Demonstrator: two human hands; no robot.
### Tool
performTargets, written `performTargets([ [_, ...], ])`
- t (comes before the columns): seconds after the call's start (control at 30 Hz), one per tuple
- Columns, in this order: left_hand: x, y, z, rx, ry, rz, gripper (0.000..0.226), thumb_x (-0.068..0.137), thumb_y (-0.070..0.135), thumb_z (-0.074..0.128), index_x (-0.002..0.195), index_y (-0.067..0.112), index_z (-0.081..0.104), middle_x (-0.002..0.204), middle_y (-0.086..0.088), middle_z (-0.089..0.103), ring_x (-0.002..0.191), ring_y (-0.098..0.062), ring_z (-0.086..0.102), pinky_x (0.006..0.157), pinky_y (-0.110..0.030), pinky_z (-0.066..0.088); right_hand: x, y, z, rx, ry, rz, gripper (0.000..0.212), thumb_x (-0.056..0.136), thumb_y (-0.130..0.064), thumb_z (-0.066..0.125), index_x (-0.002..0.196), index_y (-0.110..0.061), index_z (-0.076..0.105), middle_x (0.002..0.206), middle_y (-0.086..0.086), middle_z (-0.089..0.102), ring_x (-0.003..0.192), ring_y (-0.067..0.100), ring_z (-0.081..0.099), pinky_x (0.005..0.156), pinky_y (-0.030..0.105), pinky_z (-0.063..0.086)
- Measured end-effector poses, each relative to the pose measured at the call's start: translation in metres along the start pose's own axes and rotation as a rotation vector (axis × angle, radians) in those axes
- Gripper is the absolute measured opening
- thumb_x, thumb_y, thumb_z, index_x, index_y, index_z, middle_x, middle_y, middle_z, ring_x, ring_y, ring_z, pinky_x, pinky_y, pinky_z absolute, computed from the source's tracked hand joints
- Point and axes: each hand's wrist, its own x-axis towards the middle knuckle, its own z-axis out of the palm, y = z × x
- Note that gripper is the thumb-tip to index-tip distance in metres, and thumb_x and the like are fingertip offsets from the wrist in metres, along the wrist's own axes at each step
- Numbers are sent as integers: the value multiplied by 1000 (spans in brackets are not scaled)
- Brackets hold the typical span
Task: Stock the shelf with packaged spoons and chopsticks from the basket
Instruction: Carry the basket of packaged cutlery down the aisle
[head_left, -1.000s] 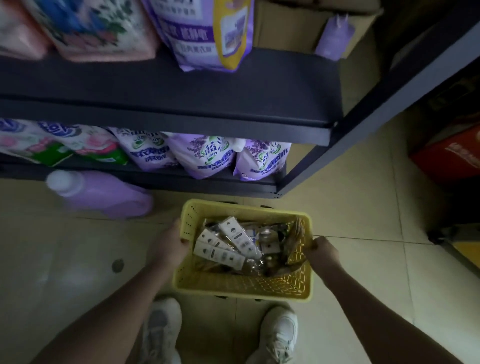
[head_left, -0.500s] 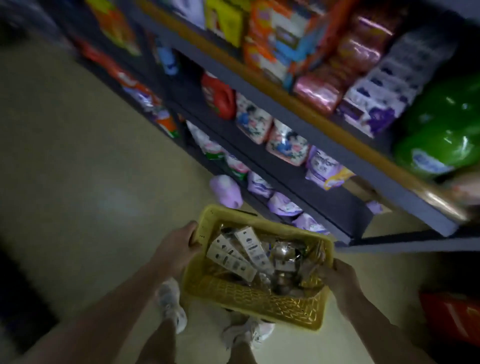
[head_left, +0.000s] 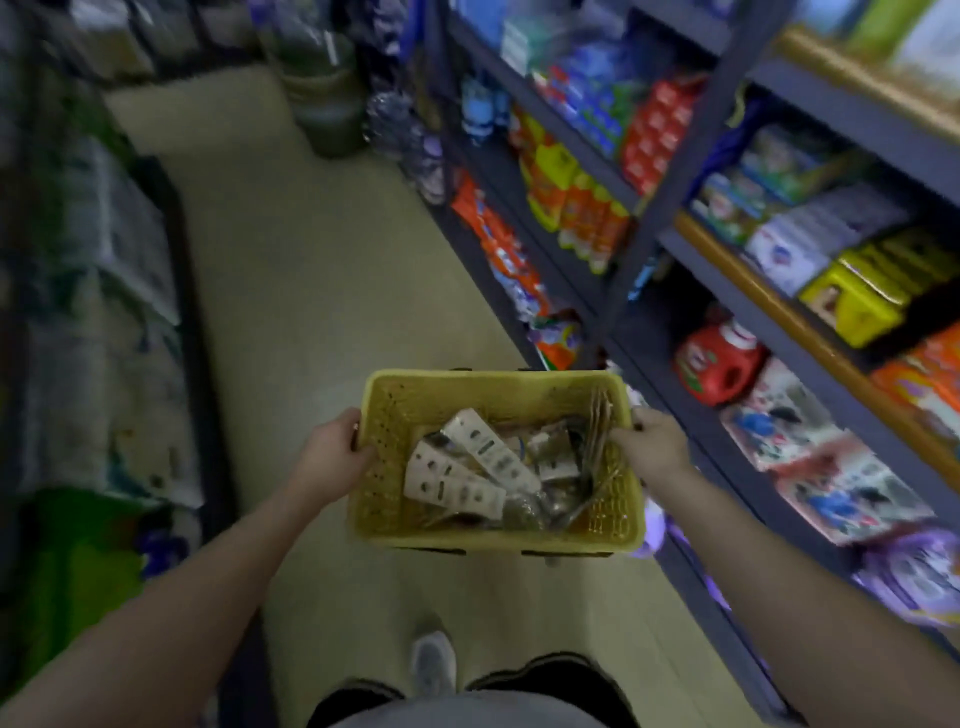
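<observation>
- Gripping the yellow perforated plastic basket (head_left: 467, 400) by its side rims: left hand (head_left: 332, 457) and right hand (head_left: 652, 446), each grip curled closed
- Beige carded packets (head_left: 470, 470) lie inside it
- Dark stocked shelf (head_left: 753, 270) stands to the right

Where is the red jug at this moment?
In the head view the red jug stands on a low shelf at right, just beyond the yellow basket, with floral packs beside it.

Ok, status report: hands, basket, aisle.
Left hand and right hand grip yellow basket rims. Packaged cutlery inside, unstocked. Aisle floor ahead open.
</observation>
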Motion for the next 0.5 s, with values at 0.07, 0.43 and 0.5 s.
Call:
performTargets([
  [0.07, 30, -16, -33, -2, 44, -11, 26, 86, 14, 53, 112, 10, 53, 99, -12, 64, 86, -27, 61, 72, -35, 51, 19, -45, 30, -38, -3, -74, 28, 72, -4, 61, 54, -8, 41, 54, 10, 40, 60, 23, 43, 52, 33, 28],
  [0.43, 268, -69, -174, 23, 115, -141, 17, 86, 18, 55, 99, 8, 59, 79, -3, 59, 68, -16, 56, 55, -26, 42, 213, -262, 175, -149, -185, -239, 48, 79, -8, 64, 53, -16, 24, 53, 2, 24, 50, 20, 30, 51, 30, 20],
  [0.5, 315, -73, -205, 16, 108, -191, 18, 86, 20, 55, 99, 9, 58, 82, -5, 61, 71, -18, 59, 58, -27, 44, 256, -308, 202, -201, -225, -240, 42, 78, -9, 64, 54, -13, 29, 55, 3, 30, 53, 23, 35, 50, 30, 22],
])
